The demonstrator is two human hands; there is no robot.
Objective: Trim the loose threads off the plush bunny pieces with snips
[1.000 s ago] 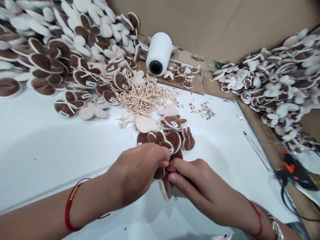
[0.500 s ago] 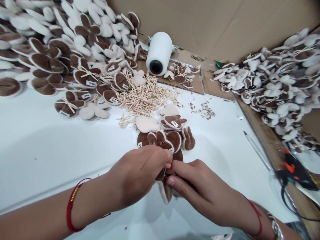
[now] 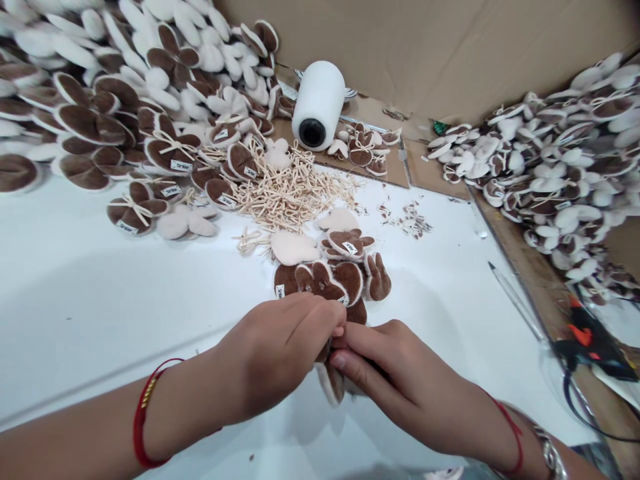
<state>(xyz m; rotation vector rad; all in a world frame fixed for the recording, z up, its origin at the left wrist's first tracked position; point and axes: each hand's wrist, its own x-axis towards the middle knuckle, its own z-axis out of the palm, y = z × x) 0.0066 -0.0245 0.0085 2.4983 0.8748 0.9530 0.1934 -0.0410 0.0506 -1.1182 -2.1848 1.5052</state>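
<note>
My left hand [image 3: 285, 347] and my right hand [image 3: 400, 367] meet fingertip to fingertip over the white table. Both are closed around a brown and white plush piece [image 3: 331, 383], whose pale-edged end hangs below the fingers. Most of that piece is hidden by my hands. Just beyond them lie brown bunny-shaped plush pieces [image 3: 323, 279] with small white labels. A single brown bunny head [image 3: 379, 277] rests to their right. Farther off are a cream plush piece [image 3: 294, 247] and a heap of cream cord bows [image 3: 285, 197].
Plush pieces pile up at the left [image 3: 95, 127] and right [image 3: 555, 173]. A white roll [image 3: 319, 107] stands at the back by the cardboard wall [image 3: 425, 53]. Small labels [image 3: 414, 221] lie scattered. Tweezers [image 3: 515, 300] and a black and orange tool with a cable [image 3: 595, 340] lie at right.
The fingertips have shifted slightly and cover more of the plush piece between them. Both hands otherwise keep almost the same place.
</note>
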